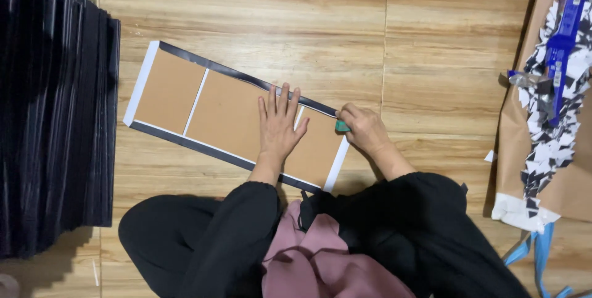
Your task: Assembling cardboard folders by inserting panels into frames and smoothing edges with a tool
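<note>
Where hands (280, 126) press: black stack (52, 119) leftward.

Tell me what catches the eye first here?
A long brown board with white and black edges lies on the wooden floor. The left hand presses flat on it; the right hand holds a small green tool at its corner. Black sheets are stacked far left.

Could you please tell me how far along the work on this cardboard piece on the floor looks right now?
Done: the dark edge strip on the far long side lies folded over the brown boards. In hand: the left hand presses the cardboard piece flat while the right hand works a small teal tool at its corner. Left: the white margins at both short ends lie unfolded.
</note>
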